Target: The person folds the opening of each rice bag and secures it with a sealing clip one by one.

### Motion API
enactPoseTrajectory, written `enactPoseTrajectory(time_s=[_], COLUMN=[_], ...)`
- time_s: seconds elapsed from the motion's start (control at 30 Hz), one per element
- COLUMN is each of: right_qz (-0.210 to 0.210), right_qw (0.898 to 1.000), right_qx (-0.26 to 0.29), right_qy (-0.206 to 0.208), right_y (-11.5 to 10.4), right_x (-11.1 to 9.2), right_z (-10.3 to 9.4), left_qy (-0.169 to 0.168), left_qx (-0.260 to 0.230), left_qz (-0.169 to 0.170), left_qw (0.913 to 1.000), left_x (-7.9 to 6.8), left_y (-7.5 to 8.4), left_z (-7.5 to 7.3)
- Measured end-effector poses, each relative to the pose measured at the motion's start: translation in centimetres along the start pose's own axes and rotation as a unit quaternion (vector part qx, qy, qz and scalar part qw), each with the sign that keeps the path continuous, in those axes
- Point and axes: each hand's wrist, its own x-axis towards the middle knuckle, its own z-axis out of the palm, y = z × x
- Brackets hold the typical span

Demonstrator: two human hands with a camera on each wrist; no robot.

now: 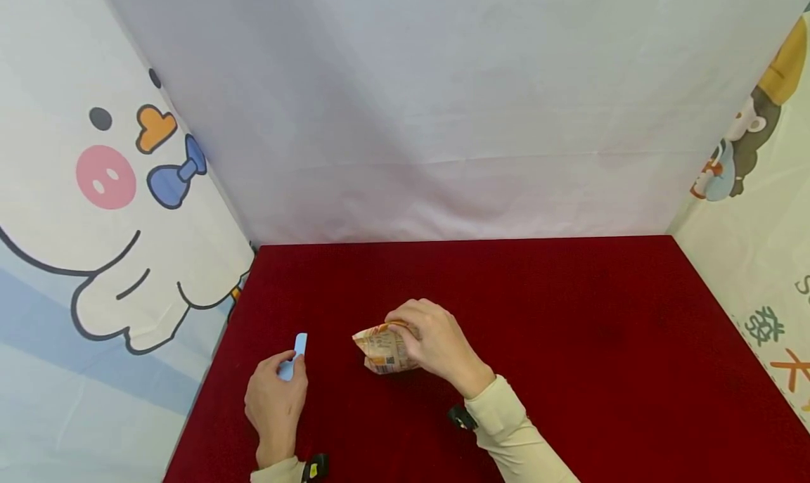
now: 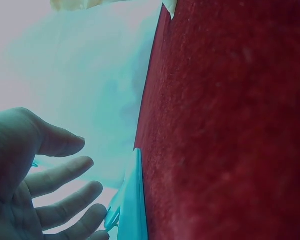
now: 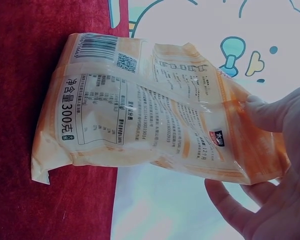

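My right hand (image 1: 439, 342) pinches the top end of an orange and cream printed food bag (image 1: 384, 353) between thumb and fingers, near the middle of the table. Barcode, label text and "300" show on the bag's face (image 3: 130, 110) in the right wrist view. On the left, a light-blue plastic clip (image 1: 300, 343) lies on the red cloth, with my left hand (image 1: 275, 398) right over it. In the left wrist view the fingers (image 2: 65, 202) are spread and relaxed, their tips close beside the clip (image 2: 134, 205), with nothing between thumb and fingers.
A dark red cloth (image 1: 569, 342) covers the table. White fabric (image 1: 474, 103) hangs along the back edge, and printed cartoon panels (image 1: 57, 188) flank the left and right sides. Small dark devices (image 1: 462, 417) sit at both wrists.
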Motion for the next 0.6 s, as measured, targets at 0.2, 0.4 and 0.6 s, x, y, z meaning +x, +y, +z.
enactPoseTrajectory(time_s=[0.2,0.4,0.6], right_qz=[0.003,0.004,0.003], right_qw=[1.000,1.000,1.000], right_qx=[0.000,0.000,0.000], right_qy=[-0.006,-0.007,-0.008], right_y=[-0.01,-0.12,-0.26], right_x=[0.05,0.14,0.23], right_z=[0.04,-0.02,-0.12], left_qy=[0.007,0.007,0.001], left_qx=[-0.001,-0.003,0.002], left_qz=[-0.005,-0.011,-0.024], left_qw=[1.0000,0.9999,0.9997], left_x=[0.01,0.14,0.35], left_y=[-0.11,-0.30,-0.74], left_z=[-0.27,-0.45,-0.68])
